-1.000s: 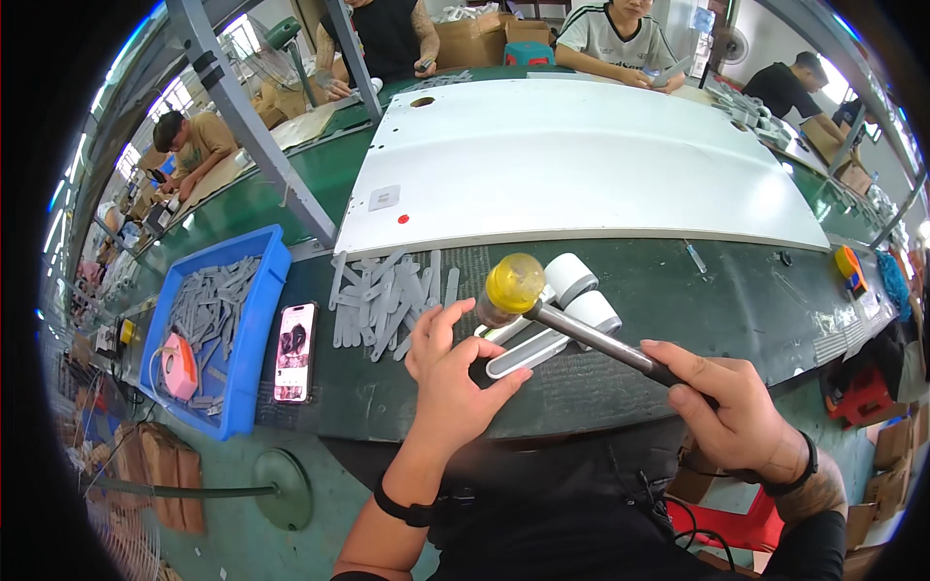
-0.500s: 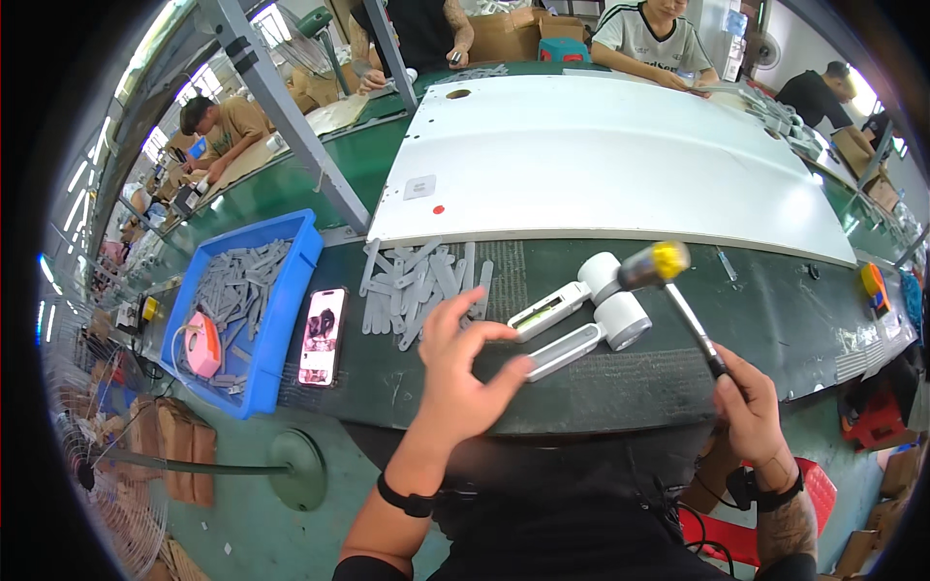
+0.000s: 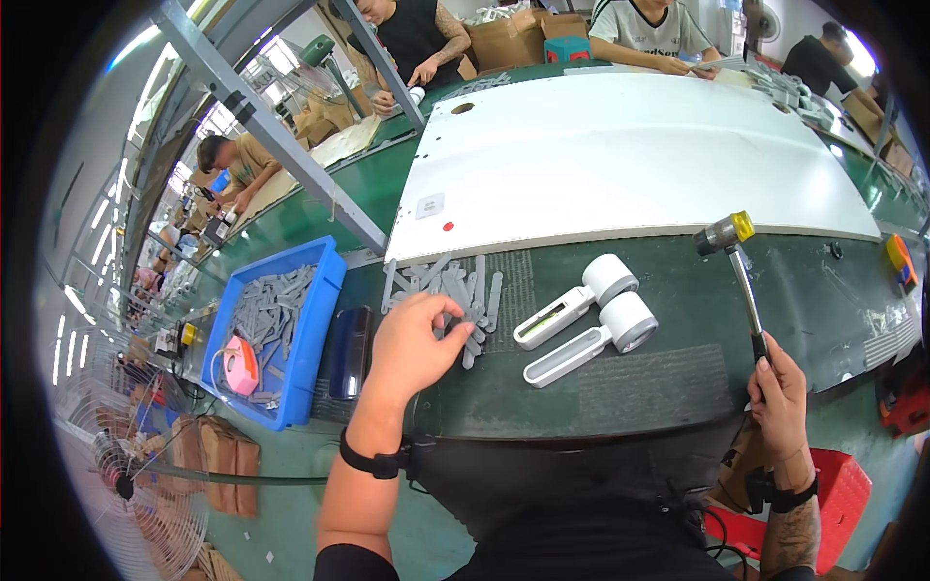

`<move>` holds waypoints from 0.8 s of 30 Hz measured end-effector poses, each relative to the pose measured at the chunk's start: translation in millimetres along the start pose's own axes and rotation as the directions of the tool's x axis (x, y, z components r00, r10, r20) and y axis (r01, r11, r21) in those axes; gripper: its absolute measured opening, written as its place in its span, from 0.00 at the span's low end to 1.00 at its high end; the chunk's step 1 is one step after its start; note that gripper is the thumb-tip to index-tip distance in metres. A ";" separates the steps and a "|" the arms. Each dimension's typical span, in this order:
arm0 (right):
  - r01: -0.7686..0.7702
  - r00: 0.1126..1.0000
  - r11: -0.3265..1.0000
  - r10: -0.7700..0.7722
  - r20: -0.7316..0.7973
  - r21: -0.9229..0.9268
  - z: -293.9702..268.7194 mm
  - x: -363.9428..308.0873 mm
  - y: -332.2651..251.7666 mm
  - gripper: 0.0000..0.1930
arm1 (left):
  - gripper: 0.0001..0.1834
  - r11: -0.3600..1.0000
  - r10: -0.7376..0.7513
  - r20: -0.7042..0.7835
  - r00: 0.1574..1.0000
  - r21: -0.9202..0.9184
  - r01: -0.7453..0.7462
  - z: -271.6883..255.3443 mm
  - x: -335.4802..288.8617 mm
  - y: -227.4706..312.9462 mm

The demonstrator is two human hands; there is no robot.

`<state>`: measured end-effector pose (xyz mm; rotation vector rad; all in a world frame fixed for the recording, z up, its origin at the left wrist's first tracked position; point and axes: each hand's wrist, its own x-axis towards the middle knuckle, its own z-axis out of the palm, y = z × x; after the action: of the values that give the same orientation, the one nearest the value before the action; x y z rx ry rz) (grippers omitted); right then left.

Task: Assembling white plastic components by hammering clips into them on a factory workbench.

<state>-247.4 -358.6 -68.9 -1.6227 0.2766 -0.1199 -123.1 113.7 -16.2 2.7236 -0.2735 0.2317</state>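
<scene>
Shifted the left hand (image 3: 415, 347) from two white devices (image 3: 581, 351), lying side by side on the desk (image 3: 465, 412), to gray strips (image 3: 453, 288), seemingly turning attention there, cannot tell whether gripping any, while grasping the hammer (image 3: 746, 289) in the right hand (image 3: 780, 392).

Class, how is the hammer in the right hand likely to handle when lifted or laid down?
The hammer is probably stiff, since its slim shaft looks straight. It likely feels head-heavy, as the thick head sits at the far end from the right hand. Laid down, it seems unlikely to roll far, because the head is set crosswise.
</scene>
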 end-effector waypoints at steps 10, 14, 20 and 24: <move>0.092 0.993 0.995 -0.090 0.072 -0.030 0.3 2.4 5.1 0.25 | 0.09 0.932 -0.137 -0.069 0.988 -0.348 0.105 17.5 -1.3 -6.8; 0.075 0.994 0.997 -0.076 0.078 0.006 0.0 -1.1 3.5 0.25 | 0.15 0.881 0.040 -0.083 0.996 -0.467 -0.074 26.6 12.0 57.0; 0.062 0.994 0.998 -0.062 0.088 0.002 1.3 -4.5 -0.4 0.24 | 0.13 0.870 0.125 -0.070 0.990 -0.471 -0.143 79.0 22.3 69.3; 0.083 0.992 0.995 -0.078 0.101 -0.052 5.2 -6.3 -5.7 0.24 | 0.11 0.853 0.098 -0.163 0.982 -0.494 -0.168 83.4 16.5 74.8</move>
<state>-251.6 -351.8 -63.1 -1.6910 0.1394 -0.0937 -113.6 10.4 -61.5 2.1573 -0.4209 0.3267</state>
